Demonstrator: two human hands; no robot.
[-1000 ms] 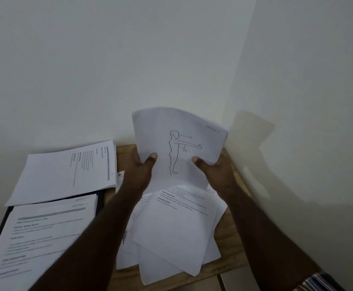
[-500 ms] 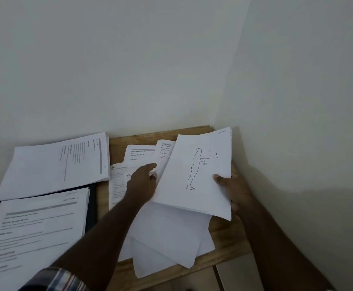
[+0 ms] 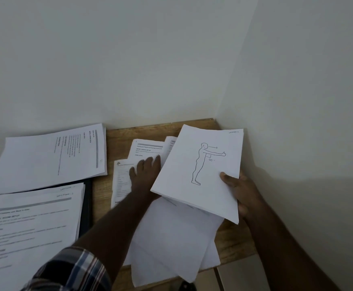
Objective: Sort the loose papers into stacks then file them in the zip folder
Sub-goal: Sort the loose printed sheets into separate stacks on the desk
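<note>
While a bundle [image 3: 200, 171] is being pinched only at its edge by the right hand [image 3: 240, 192], sheets [image 3: 129, 177] under the flat, spread left hand [image 3: 145, 175] are being risked sliding off the surface [image 3: 150, 131].

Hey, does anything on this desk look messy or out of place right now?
Yes. The loose papers under the hands lie fanned and crooked, their corners hanging past the table's front edge. The two left stacks look tidy by comparison.

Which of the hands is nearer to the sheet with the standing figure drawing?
Right. The right hand grips the figure sheet at its near right edge; the left hand lies on loose papers beside its left edge.
</note>
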